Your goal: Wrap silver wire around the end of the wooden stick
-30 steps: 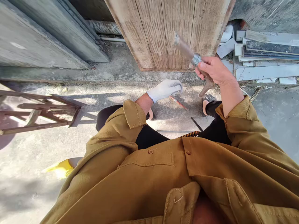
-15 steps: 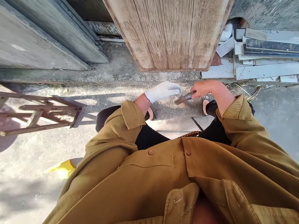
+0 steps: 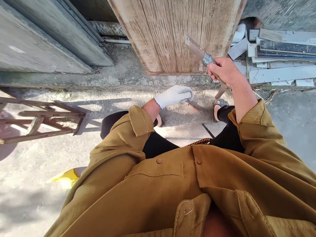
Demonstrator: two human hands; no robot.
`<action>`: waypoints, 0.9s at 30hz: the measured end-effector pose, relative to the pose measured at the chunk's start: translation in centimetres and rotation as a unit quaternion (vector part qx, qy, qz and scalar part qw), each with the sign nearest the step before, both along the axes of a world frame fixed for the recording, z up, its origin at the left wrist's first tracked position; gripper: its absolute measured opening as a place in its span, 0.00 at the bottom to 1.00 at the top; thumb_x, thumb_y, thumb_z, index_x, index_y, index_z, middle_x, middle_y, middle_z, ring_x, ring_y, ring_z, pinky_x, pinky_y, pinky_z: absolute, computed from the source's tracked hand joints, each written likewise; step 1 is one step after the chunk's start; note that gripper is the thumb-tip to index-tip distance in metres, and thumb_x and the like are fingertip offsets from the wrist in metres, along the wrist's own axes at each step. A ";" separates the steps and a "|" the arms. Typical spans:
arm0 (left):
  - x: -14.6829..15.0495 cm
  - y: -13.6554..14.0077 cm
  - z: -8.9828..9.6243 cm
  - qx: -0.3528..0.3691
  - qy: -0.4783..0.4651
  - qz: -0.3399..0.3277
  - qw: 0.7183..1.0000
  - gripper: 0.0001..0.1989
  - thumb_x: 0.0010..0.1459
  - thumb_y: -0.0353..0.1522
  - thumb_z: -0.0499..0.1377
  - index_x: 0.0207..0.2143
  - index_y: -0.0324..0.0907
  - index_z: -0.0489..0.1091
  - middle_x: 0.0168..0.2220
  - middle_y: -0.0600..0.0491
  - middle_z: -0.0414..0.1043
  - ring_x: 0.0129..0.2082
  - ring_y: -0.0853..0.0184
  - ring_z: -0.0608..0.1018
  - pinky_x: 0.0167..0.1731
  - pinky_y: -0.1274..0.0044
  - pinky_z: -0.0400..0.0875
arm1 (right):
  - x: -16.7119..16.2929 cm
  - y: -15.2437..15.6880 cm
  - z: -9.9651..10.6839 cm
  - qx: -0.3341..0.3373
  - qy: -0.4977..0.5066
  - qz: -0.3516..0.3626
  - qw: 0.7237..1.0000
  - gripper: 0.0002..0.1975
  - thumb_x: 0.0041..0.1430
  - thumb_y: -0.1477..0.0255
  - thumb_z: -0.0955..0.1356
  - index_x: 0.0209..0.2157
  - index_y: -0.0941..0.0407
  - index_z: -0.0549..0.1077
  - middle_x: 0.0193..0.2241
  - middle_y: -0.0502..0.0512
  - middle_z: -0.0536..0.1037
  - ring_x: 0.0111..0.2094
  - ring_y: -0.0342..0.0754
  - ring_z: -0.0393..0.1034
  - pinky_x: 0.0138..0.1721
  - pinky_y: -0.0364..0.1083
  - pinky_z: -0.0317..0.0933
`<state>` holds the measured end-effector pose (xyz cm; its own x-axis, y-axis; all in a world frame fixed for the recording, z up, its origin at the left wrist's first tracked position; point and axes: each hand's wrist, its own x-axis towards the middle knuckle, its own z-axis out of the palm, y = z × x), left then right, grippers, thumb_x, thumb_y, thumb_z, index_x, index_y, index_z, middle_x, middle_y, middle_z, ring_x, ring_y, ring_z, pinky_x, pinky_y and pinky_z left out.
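Observation:
My left hand [image 3: 174, 96], in a white knit glove, is low over the ground with its fingers curled closed. A short reddish-brown stick-like piece [image 3: 194, 106] shows just beyond its fingertips; whether the fingers hold it is hidden. My bare right hand [image 3: 223, 71] is raised and wrapped round a brown, club-like tool [image 3: 196, 49]. Metal wire [image 3: 207, 59] is wound round the tool just above my grip. Its pale-tipped end points up and away to the left, in front of the wooden panel, and its lower end sticks out below my hand.
Ahead stands a weathered wooden panel [image 3: 172, 39]. Stacked boards [image 3: 283, 62] lie at the right. On the left are a wooden frame [image 3: 49, 113] and large grey slabs [image 3: 44, 36]. A yellow item [image 3: 65, 178] is beside my left sleeve. My shoe [image 3: 218, 107] is near the tool's lower end.
My right hand has lifted the wire-wound tool up from beside my left hand, swinging its far end upward. My left hand has hardly moved.

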<state>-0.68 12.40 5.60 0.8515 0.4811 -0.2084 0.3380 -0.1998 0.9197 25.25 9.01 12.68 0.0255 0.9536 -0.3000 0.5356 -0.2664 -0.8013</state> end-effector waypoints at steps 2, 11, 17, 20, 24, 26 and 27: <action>-0.1 -0.2 0.1 -0.001 -0.015 -0.031 0.999 0.15 0.69 0.37 0.57 0.37 0.40 0.80 0.33 0.52 0.80 0.28 0.72 0.75 0.32 0.77 0.70 | 0.1 0.4 -0.9 -0.026 -0.135 0.030 0.990 0.11 0.76 0.69 0.69 0.36 0.55 0.72 0.33 0.58 0.76 0.33 0.48 0.69 0.38 0.49 0.64; -0.9 0.5 -0.5 0.078 0.021 -0.001 0.997 0.15 0.65 0.40 0.58 0.37 0.40 0.80 0.31 0.55 0.78 0.32 0.68 0.77 0.40 0.75 0.73 | -2.3 -0.3 -2.4 -0.199 -0.321 0.399 0.835 0.11 0.72 0.64 0.71 0.43 0.57 0.82 0.35 0.59 0.80 0.35 0.53 0.72 0.35 0.50 0.57; -0.4 0.8 -1.2 0.110 0.033 0.040 0.993 0.14 0.65 0.39 0.57 0.37 0.40 0.78 0.33 0.53 0.79 0.36 0.66 0.79 0.41 0.75 0.73 | -2.5 -1.0 -0.9 -0.219 -0.084 0.473 0.849 0.05 0.68 0.69 0.73 0.37 0.55 0.79 0.25 0.48 0.75 0.29 0.45 0.69 0.35 0.45 0.59; 0.0 0.3 -1.0 0.070 0.040 0.055 0.995 0.12 0.66 0.37 0.57 0.36 0.41 0.76 0.29 0.54 0.76 0.30 0.67 0.76 0.35 0.76 0.72 | -1.3 -0.9 0.4 -0.107 0.023 0.291 0.950 0.06 0.69 0.73 0.71 0.34 0.55 0.75 0.27 0.49 0.75 0.28 0.44 0.67 0.35 0.46 0.61; 0.5 -0.5 -0.2 0.039 0.024 0.058 0.997 0.14 0.68 0.37 0.54 0.38 0.40 0.77 0.25 0.56 0.72 0.25 0.69 0.72 0.30 0.77 0.68 | 0.1 -0.2 0.2 -0.006 0.017 0.046 0.999 0.14 0.73 0.74 0.68 0.30 0.55 0.68 0.29 0.54 0.74 0.27 0.44 0.64 0.34 0.48 0.63; 0.6 -0.8 0.1 0.057 0.025 0.027 0.998 0.15 0.67 0.37 0.54 0.38 0.40 0.78 0.26 0.56 0.73 0.26 0.69 0.73 0.32 0.77 0.68 | 0.4 0.1 -0.7 -0.005 -0.064 0.021 0.998 0.12 0.73 0.70 0.70 0.33 0.56 0.71 0.30 0.56 0.75 0.29 0.46 0.68 0.36 0.50 0.65; 0.6 -0.9 0.2 0.065 0.029 0.000 0.997 0.15 0.67 0.38 0.55 0.37 0.41 0.79 0.27 0.56 0.74 0.28 0.69 0.73 0.33 0.77 0.68 | 0.5 0.3 -1.2 -0.010 -0.100 0.025 0.995 0.11 0.73 0.67 0.71 0.35 0.56 0.73 0.31 0.57 0.76 0.31 0.49 0.70 0.37 0.51 0.67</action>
